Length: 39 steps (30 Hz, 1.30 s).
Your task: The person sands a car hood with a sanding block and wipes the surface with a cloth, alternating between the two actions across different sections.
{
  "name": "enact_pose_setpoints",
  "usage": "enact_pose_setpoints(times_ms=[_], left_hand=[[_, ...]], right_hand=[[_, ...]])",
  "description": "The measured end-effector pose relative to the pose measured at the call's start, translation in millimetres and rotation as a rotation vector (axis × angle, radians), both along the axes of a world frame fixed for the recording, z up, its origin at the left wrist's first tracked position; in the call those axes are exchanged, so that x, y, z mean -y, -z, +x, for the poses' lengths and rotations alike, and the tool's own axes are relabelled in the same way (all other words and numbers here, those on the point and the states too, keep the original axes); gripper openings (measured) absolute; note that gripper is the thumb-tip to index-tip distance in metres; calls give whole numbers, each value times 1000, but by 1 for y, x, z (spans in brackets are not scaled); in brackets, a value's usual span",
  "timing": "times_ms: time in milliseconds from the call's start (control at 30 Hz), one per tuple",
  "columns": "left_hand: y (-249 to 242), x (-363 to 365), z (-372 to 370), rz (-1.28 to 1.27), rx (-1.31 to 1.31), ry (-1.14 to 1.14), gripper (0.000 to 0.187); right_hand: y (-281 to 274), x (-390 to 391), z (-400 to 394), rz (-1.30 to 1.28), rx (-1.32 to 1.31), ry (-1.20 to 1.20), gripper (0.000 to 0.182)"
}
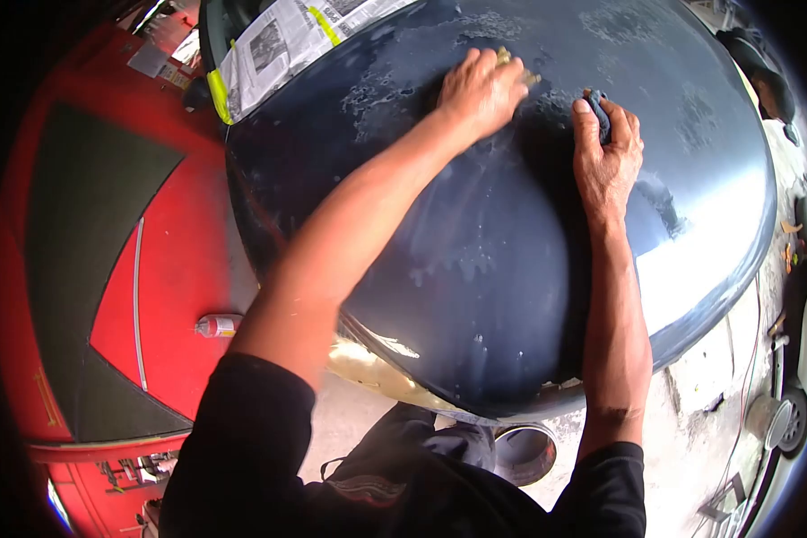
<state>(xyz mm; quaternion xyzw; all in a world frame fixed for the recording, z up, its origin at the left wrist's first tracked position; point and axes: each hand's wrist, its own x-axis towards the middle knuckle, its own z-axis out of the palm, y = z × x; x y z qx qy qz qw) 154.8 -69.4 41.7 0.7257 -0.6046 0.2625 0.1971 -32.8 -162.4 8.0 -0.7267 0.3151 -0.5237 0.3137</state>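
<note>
A dark, glossy curved car panel (475, 224) with dull, blotchy patches fills the middle. My left hand (484, 90) presses on its upper part, fingers curled over a yellowish crumpled piece (529, 76) that shows past the fingertips. To the right, my right hand (606, 143) is closed around a dark bluish-grey wad (601, 115), just above or against the panel; contact there cannot be told. Newspaper (273, 54) held with yellow tape (324, 26) covers the panel's upper left edge.
On the left stands a red and dark surface (179, 269) with a small bottle (217, 325) near its edge. Below the panel, near my body, is a round metal container (524, 453). A wheel (793, 420) and a cable lie at the right.
</note>
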Motion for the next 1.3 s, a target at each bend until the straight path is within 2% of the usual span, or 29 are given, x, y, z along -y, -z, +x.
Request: enact_pose_setpoints(times_ms=[33, 100, 167, 233, 333, 467, 500, 567, 633, 700, 767, 867, 967, 1033, 1100, 1167, 1233, 1300], left_hand=[[0, 9, -3, 8, 20, -79, 34], [7, -10, -14, -54, -20, -25, 34], [6, -69, -60, 77, -43, 32, 37], [13, -135, -100, 87, -9, 133, 39], [8, -141, -66, 111, -20, 199, 41], [3, -34, 80, 6, 8, -104, 40], [0, -17, 97, -1, -9, -183, 39], [-7, -15, 85, 27, -35, -296, 40], [-3, -56, 53, 95, -47, -221, 42], [5, -129, -5, 74, -68, -11, 45], [4, -186, -50, 164, -79, 8, 47], [-1, -165, -14, 166, -121, 38, 46], [-1, -82, 76, 67, -40, -106, 38], [0, -54, 99, 14, 4, -182, 36], [4, -57, 98, -48, 4, -202, 35], [5, -106, 51, 30, -26, -126, 34], [6, -165, 0, 73, -48, -22, 44], [0, -180, -11, 139, -78, -16, 42]], right_hand=[[0, 0, -1, -9, 8, 0, 39], [-3, -4, -7, 10, 13, 9, 39], [-4, -3, -6, -7, 53, -22, 38], [-6, -4, -4, 0, 31, -12, 36], [-4, -6, -6, -27, -28, 4, 37], [-5, -4, -5, -20, -57, -14, 37], [-4, -3, -5, -34, -43, -13, 36], [-5, -3, -7, -60, -33, -32, 36], [-6, -5, -8, -61, -64, -32, 35], [-6, -4, -6, -81, -84, -23, 34], [-6, -5, -4, -92, -99, -13, 35], [-7, -7, -1, -97, -169, 30, 38], [-8, -3, -1, -77, -186, -12, 39], [-4, 1, -1, -97, -179, -17, 40], [-3, 1, -4, -100, -181, -34, 40], [-5, -1, -5, -85, -181, -24, 40], [-5, -4, -2, -75, -195, -12, 40], [-6, -3, -1, -83, -238, 16, 40]])
